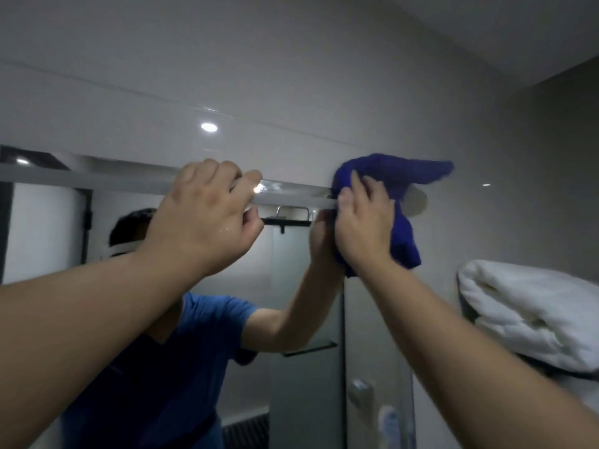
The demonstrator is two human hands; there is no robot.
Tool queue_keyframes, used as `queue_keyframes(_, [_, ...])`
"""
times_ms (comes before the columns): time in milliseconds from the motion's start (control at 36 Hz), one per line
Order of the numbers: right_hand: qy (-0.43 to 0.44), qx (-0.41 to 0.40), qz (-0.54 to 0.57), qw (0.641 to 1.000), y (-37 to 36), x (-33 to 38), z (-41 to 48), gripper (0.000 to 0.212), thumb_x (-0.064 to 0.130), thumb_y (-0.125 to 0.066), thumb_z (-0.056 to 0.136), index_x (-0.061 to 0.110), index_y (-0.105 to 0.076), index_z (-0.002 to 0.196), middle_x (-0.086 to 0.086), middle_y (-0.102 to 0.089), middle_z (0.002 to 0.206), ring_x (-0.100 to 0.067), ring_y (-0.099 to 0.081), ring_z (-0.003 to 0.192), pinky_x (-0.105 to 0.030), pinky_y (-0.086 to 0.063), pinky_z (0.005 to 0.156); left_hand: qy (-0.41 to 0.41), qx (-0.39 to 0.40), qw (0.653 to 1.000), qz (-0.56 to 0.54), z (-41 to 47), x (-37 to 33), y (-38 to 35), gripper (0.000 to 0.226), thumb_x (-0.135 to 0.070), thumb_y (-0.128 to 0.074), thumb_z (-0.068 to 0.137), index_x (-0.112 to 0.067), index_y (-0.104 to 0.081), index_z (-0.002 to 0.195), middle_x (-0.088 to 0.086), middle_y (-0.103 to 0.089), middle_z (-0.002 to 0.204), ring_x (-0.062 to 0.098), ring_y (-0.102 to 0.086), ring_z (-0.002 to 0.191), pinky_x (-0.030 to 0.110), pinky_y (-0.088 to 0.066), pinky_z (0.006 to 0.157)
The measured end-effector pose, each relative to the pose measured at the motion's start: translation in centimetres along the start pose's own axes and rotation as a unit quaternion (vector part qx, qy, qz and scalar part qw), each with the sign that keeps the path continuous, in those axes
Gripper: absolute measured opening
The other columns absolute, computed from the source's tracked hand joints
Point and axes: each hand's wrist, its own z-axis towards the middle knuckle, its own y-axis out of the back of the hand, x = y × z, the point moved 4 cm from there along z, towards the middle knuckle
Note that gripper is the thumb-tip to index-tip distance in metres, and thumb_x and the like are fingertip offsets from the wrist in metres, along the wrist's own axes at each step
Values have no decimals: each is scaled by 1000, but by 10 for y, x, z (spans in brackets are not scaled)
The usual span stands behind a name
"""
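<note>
Though near the blue cloth [398,176], folded white towel [531,315] apart, beside mirror [308,303].

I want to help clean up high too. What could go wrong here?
1. The left hand grips the bar above the mirror; leaning on it might pull it loose.
2. The right hand presses the blue cloth on the bar's end; a hard push could make it slip off.
3. The right arm is close to the folded white towel and might knock it down.

I'm working in dim grey light; a lamp reflection [209,127] is glaring upper centre, my blue cloth [392,175] is blurring, edges bowing.
</note>
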Motion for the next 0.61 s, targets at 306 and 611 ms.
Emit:
queue_keyframes(306, [289,22,15,957,-44,54,-96,55,42,-38,111,37,-37,165,4,-37,170,-17,-33,156,-47,-25,128,1,25,998,-52,-4,1,13,56,-20,-54,88,-2,-55,141,20,-65,116,41,-58,105,54,-42,103])
queue_keyframes(611, [-18,-53,-74,996,3,-67,-29,67,46,-38,105,22,-32,168,-10,-33,172,-34,-31,157,-57,-21,130,17,43,998,-42,1,-5,16,45,-23,-48,89,-8,-61,130,19,-63,120,43,-55,110,54,-38,105])
